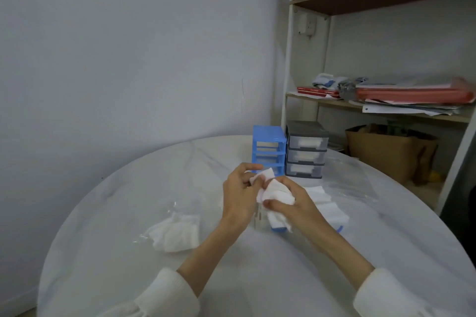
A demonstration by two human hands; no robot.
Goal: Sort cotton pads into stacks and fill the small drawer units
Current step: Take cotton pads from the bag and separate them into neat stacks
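Over the middle of the round white table [231,278], my left hand [238,195] pinches the top of a bundle of white cotton pads [277,192]. My right hand [291,203] grips the same bundle from the right. Below the hands a blue drawer [278,229] sits on the table, mostly hidden by pads. At the table's far side stands a blue drawer unit [268,149] with its slots open. Beside it a grey drawer unit [306,149] holds three clear drawers with white pads inside. More pads lie in a clear bag [177,235] at the left.
Loose white pads [327,203] lie on clear plastic to the right of my hands. A shelf rack [386,105] with papers and red folders stands behind the table on the right. A brown paper bag [389,152] sits on the floor under it.
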